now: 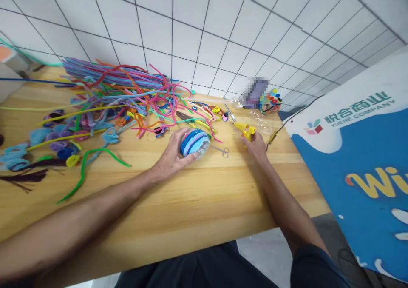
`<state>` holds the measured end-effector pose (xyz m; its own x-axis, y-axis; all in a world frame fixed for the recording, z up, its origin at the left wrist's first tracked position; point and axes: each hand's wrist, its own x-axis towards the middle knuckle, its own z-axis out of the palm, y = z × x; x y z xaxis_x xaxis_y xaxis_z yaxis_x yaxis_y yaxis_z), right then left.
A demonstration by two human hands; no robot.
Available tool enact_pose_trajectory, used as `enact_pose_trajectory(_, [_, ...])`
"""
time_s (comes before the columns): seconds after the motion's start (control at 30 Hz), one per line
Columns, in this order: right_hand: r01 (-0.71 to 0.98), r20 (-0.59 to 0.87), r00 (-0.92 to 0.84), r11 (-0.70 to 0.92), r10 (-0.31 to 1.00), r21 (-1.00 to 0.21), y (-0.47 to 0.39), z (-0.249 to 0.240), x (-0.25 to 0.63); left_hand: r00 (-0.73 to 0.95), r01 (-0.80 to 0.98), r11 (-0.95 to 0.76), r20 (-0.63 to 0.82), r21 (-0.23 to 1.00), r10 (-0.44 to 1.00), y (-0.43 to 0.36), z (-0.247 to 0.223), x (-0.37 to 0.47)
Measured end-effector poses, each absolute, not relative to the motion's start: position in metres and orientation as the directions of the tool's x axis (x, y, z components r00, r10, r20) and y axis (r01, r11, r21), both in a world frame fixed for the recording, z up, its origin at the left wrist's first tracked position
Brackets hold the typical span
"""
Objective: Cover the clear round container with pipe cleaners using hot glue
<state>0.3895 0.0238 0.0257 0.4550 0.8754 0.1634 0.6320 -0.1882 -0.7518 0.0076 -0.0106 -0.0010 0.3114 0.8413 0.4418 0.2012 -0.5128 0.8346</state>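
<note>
From the head camera, we look down on a wooden table (204,203). Our left hand (172,154) cups a ball (194,143) wrapped in blue, pink and purple pipe cleaners, fingers curled round its near side, thumb on top. The ball rests on the table near its middle. It looks light, fuzzy and a little springy; we judge it is best held across its widest part, gently. To the ball's right, our right hand (255,145) closes its fingers on a yellow glue gun (245,130). Small scissors (221,150) lie between ball and gun. Left of the ball and behind it sprawls a pile of pipe cleaners (121,92).
</note>
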Motion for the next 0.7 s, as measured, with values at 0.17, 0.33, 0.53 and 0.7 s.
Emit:
enact_pose_trajectory(0.17, [0.667, 0.147, 0.418, -0.193, 0.896, -0.72, 0.031, 0.04, 0.377, 0.349, 0.185, -0.53, 0.449, 0.827, 0.823, -0.011, 0.003, 0.007])
enact_pose_trajectory(0.33, [0.537, 0.197, 0.163, 0.081, 0.967, -0.84, -0.008, 0.065, 0.352, 0.299, 0.207, -0.475, 0.407, 0.855, 0.863, -0.012, 0.003, 0.009])
enact_pose_trajectory(0.53, [0.457, 0.073, -0.209, 0.163, 0.975, -0.874, -0.056, 0.068, 0.316, 0.267, 0.257, -0.429, 0.363, 0.866, 0.893, -0.015, 0.004, 0.009])
enact_pose_trajectory(0.7, [0.508, 0.08, -0.238, 0.194, 0.968, -0.839, -0.058, 0.06, 0.313, 0.279, 0.257, -0.501, 0.433, 0.826, 0.857, -0.014, -0.002, 0.008])
